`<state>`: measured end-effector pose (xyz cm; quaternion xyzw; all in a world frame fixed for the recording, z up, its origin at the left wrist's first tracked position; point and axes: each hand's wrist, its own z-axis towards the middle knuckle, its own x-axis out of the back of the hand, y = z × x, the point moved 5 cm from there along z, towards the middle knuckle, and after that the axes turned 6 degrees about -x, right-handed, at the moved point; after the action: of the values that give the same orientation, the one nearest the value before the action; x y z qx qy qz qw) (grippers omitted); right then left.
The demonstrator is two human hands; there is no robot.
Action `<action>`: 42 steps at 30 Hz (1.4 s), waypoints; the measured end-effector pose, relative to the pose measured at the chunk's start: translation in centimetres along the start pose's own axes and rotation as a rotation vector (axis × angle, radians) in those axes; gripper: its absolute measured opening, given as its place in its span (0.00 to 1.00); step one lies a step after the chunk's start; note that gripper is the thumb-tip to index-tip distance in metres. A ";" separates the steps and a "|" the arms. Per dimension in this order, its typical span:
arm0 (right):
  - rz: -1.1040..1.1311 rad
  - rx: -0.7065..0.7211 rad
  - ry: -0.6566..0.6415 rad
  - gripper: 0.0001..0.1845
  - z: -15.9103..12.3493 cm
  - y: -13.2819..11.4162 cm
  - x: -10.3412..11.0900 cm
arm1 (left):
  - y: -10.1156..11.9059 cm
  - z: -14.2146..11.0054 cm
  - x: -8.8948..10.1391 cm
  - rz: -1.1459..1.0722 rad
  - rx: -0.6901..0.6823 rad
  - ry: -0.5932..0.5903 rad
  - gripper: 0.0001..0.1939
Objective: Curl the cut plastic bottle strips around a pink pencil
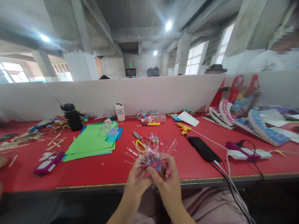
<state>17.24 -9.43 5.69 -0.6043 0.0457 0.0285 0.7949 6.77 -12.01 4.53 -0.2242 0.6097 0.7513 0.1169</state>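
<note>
Close to the table's front edge, my left hand (pixel 139 174) and my right hand (pixel 168 179) together grip a clear plastic bottle piece cut into strips (pixel 147 156). Its strips fan outward, away from me. A blue-purple ring (pixel 155 164) shows at its middle, between my thumbs. Something small and pink (pixel 167 172) sticks out by my right fingers; its kind I cannot make out. Just beyond the strips lie yellow-handled pliers (pixel 140 143) and a few star-shaped sequins (pixel 154 139).
Green paper sheets (pixel 87 143), a black bottle (pixel 72 117) and a purple box (pixel 49 163) are to the left. A plastic bottle (pixel 154 119) lies behind. Rightward are a yellow glue gun (pixel 184 128), a black phone (pixel 204 148) and a power strip (pixel 249 151) with trailing cables.
</note>
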 end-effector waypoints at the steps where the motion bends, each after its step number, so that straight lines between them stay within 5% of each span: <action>1: -0.022 0.015 0.012 0.15 0.0 0.1 0.1 | 0.0 -0.1 -0.1 -0.018 0.011 -0.004 0.27; 6: -0.129 0.141 0.065 0.15 0.1 0.6 0.3 | 0.1 -0.3 0.0 -0.014 0.054 0.041 0.26; 19: -0.110 0.022 -0.180 0.15 0.6 0.7 -0.7 | 0.6 0.7 -0.4 0.052 -0.023 0.074 0.18; 26: 0.098 -0.240 -0.272 0.11 0.3 -0.7 1.4 | 2.3 1.1 1.5 0.053 -0.071 0.156 0.12; 35: -0.222 0.014 -0.204 0.13 0.9 -6.0 4.3 | 3.4 0.8 1.6 0.120 -0.039 0.157 0.14; 42: -0.444 0.309 -0.198 0.11 0.8 -9.8 3.8 | 3.3 1.3 1.8 0.211 -0.069 0.110 0.15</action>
<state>21.99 -11.29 14.94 -0.4657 -0.1616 -0.0948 0.8649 3.42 -11.69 6.70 -0.2037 0.6092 0.7664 -0.0043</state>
